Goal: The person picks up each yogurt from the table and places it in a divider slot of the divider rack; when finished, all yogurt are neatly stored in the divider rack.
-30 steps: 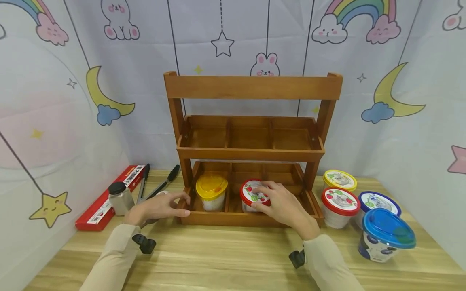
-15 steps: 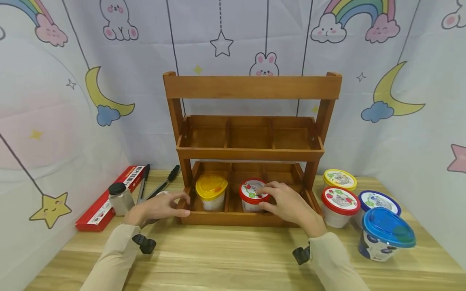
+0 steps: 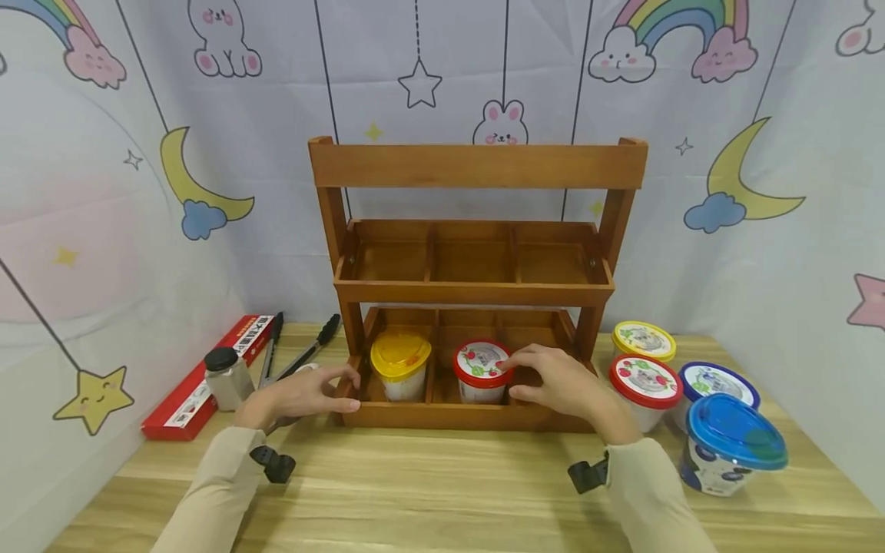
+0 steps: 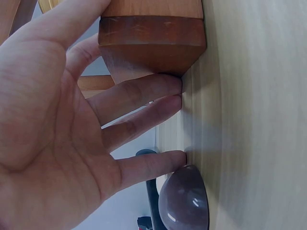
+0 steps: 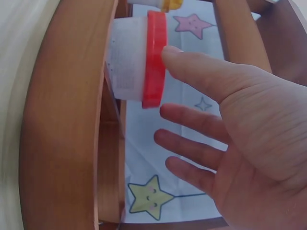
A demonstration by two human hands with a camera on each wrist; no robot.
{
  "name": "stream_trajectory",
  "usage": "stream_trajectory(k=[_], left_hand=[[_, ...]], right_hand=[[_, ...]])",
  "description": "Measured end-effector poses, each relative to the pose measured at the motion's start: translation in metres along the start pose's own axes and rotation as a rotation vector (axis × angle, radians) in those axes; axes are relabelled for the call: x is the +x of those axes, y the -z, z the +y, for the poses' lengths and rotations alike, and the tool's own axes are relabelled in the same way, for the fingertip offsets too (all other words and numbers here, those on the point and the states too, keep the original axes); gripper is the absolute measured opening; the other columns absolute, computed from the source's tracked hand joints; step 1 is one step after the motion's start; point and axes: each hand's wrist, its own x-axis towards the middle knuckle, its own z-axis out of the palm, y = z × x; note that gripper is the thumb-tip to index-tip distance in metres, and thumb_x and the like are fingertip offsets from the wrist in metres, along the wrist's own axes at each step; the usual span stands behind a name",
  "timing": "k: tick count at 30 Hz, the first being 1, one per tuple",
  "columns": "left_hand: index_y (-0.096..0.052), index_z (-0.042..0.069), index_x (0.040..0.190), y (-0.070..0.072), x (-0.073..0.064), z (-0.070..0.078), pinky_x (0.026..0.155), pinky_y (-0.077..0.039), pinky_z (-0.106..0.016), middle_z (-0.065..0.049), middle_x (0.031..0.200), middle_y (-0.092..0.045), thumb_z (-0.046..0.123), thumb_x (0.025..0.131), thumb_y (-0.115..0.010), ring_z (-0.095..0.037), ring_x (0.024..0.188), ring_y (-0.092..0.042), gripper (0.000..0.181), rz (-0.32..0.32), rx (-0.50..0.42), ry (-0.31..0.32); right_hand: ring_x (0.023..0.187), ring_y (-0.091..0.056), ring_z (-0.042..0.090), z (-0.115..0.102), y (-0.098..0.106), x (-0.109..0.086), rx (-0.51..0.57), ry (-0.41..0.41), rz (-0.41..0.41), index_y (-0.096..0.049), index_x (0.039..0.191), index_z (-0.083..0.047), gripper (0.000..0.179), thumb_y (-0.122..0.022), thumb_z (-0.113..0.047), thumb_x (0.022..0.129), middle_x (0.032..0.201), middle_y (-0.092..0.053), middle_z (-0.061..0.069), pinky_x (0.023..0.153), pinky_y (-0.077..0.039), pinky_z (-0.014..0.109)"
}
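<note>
A brown two-tier wooden rack stands on the table. My left hand holds its lower left front corner, thumb at the front and fingers along the side. A tub with a yellow lid sits in the lower left compartment. In the lower middle compartment stands a white tub with a red lid, upright. My right hand hovers just right of that tub. In the right wrist view, its thumb is close to the red lid's rim and the other fingers are spread; whether the thumb touches cannot be told.
At right stand tubs with yellow, red and dark blue lids, plus a blue-lidded tub. At left lie a red box, a black-capped jar and tongs. A patterned cloth hangs behind.
My right hand has come off the red-lidded tub's lid and moved right. The tub stays in the middle compartment. My left hand has stayed at the rack's corner.
</note>
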Motion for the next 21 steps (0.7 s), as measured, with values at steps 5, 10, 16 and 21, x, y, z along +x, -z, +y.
stream_trajectory(k=[5,10,16,21], left_hand=[[-0.058,0.012,0.125,0.0,0.0,0.0,0.066,-0.038,-0.035,-0.002,0.099,-0.06,0.044,0.094,-0.068,-0.018,0.076,-0.049,0.047,0.008,0.014,-0.018],[-0.058,0.012,0.125,0.0,0.001,0.0,0.067,-0.038,-0.034,-0.003,0.105,-0.06,0.045,0.093,-0.069,-0.017,0.078,-0.05,0.046,0.008,0.016,-0.018],[-0.058,0.012,0.124,-0.001,0.002,-0.001,0.065,-0.037,-0.034,-0.004,0.104,-0.059,0.044,0.094,-0.069,-0.017,0.075,-0.049,0.046,0.006,0.008,-0.026],[-0.058,0.013,0.124,-0.001,0.002,-0.002,0.065,-0.038,-0.034,-0.002,0.1,-0.059,0.045,0.093,-0.069,-0.017,0.076,-0.049,0.046,0.006,0.011,-0.022]], right_hand=[[0.12,-0.058,0.032,0.003,0.005,-0.003,0.011,0.004,-0.006,-0.069,0.124,-0.014,0.039,-0.079,-0.022,0.088,0.128,-0.062,0.011,0.099,-0.046,0.05],[0.123,-0.055,0.034,0.004,0.01,-0.006,0.019,-0.005,-0.024,-0.068,0.126,-0.014,0.043,-0.081,-0.022,0.086,0.131,-0.06,0.012,0.1,-0.045,0.052],[0.122,-0.055,0.034,0.005,0.019,-0.012,0.027,-0.008,-0.026,-0.067,0.126,-0.015,0.043,-0.081,-0.022,0.086,0.131,-0.059,0.01,0.099,-0.044,0.053],[0.122,-0.055,0.035,0.006,0.027,-0.018,0.038,-0.023,-0.05,-0.066,0.127,-0.013,0.044,-0.08,-0.023,0.087,0.132,-0.059,0.011,0.098,-0.045,0.053]])
